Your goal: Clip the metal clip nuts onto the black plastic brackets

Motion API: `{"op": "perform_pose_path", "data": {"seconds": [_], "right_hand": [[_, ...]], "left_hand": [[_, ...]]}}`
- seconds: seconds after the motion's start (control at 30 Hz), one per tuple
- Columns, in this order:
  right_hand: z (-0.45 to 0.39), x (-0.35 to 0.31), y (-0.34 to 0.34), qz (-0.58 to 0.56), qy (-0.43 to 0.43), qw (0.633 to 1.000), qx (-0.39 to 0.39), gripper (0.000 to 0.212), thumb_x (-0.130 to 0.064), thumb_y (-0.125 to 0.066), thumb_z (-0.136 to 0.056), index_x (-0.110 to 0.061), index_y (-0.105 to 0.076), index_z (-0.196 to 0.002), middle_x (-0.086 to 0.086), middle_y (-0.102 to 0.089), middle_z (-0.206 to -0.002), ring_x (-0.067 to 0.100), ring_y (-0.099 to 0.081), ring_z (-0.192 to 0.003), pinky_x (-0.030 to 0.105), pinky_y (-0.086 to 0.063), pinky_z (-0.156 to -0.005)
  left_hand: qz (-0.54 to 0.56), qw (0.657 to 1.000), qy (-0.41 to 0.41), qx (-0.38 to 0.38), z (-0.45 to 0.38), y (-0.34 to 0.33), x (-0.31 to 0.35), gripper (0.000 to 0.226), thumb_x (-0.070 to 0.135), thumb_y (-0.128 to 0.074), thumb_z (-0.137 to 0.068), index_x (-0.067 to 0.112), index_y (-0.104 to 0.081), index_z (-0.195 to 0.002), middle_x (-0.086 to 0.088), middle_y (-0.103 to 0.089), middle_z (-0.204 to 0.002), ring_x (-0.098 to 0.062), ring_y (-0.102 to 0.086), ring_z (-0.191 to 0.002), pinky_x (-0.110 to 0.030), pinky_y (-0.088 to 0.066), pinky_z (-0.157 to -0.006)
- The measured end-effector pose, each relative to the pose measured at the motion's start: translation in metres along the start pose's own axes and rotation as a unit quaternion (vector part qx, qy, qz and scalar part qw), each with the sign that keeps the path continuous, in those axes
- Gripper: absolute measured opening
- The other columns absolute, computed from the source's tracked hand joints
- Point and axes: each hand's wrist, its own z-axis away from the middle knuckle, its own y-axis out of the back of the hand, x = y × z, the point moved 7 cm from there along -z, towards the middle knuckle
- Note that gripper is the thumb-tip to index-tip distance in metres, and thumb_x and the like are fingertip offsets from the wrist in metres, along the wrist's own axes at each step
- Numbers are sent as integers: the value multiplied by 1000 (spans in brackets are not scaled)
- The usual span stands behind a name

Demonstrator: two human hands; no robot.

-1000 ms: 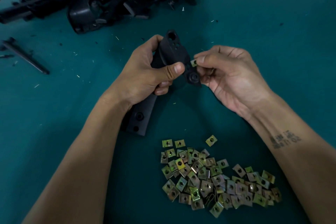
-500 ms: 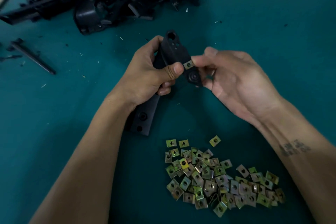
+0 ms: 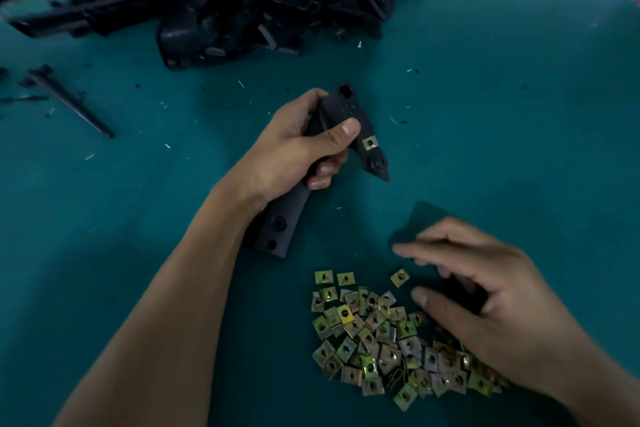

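Your left hand (image 3: 294,146) grips the bracket (image 3: 332,156), one clip nut (image 3: 370,143) seated. Your right hand (image 3: 485,302), fingers loose and empty, hovers over the nut pile (image 3: 388,336); pinch one next.

Workshop or small assembly bench. Teal-covered tabletop (image 3: 502,87) littered with plastic shavings. Heap of black moulded brackets (image 3: 242,0) at 11 o'clock against pale wall. Loose pile of brass-coloured clip nuts (image 3: 381,333) at 5 o'clock. Stray black rod (image 3: 69,100) at 9 o'clock.
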Motion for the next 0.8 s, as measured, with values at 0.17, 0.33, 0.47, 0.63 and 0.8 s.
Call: {"op": "perform_pose_path", "data": {"seconds": [0.17, 0.33, 0.47, 0.63, 0.8], "right_hand": [[-8, -5, -6, 34, 2, 999, -3, 4, -33, -66, -90, -32, -67, -93, -15, -60, -99, 9, -56, -81, 15, -39, -67], [-36, 18, 8, -216, -72, 967, 113, 3, -26, -69, -88, -29, -69, -90, 4, -72, -85, 17, -64, -70, 20, -50, -60], [-86, 36, 15, -490, -116, 831, 237, 9, -5, -74, -78, -5, -72, -86, 12, -74, -78, 20, -64, -68, 24, -50, -65], [-134, 28, -3, -570, -111, 792, 190, 17, 8, -65, -87, -5, -75, -83, 10, -73, -79, 16, -66, -70, 22, -52, -65], [-136, 28, -7, -589, -89, 790, 146, 9, 1, -68, -83, -3, -74, -90, 14, -73, -86, 22, -69, -77, 30, -60, -74]], "left_hand": [[-8, 1000, 7, -16, 1, -4, 1, 14, 15, -56, -102, 10, -43, -101, -6, -47, -67, -18, -35, -52, -26, -32, -44], [16, 1000, 8, -20, 0, -2, 0, 13, 20, -50, -106, 11, -42, -100, -11, -47, -71, -18, -37, -51, -26, -34, -44], [15, 999, 10, -33, -1, -6, -1, 14, 23, -50, -104, 11, -42, -100, -10, -48, -70, -17, -37, -50, -25, -34, -43], [-1, 999, 14, -34, -3, -6, -2, 21, 27, -53, -98, 9, -42, -100, -6, -50, -66, -15, -38, -47, -23, -34, -42], [-3, 999, 15, -32, -5, -6, -4, 25, 30, -54, -95, 9, -42, -100, -5, -52, -65, -13, -38, -47, -22, -35, -42]]}}
